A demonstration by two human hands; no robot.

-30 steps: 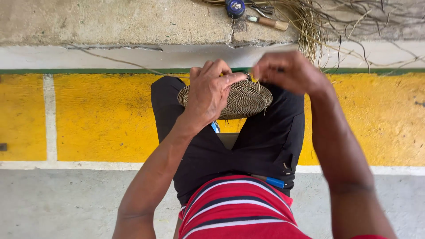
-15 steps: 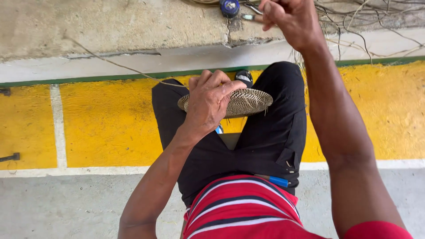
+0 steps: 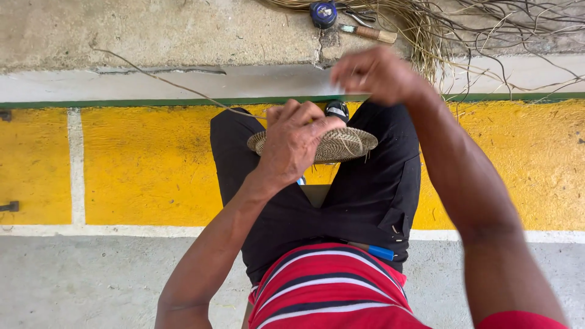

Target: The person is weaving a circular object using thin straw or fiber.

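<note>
While left hand [image 3: 295, 143] grips woven disc [image 3: 341, 144], right hand [image 3: 378, 76] raised

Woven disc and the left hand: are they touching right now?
Touching. The head view shows the left hand lying over the woven disc, fingers curled onto its near edge with no gap.

Concrete floor [image 3: 152, 36]: beyond its yellow band [image 3: 146, 164] lie a blue tape measure [image 3: 323, 12], a wooden-handled tool [image 3: 367, 31] and loose fibres [image 3: 463, 30]
</note>
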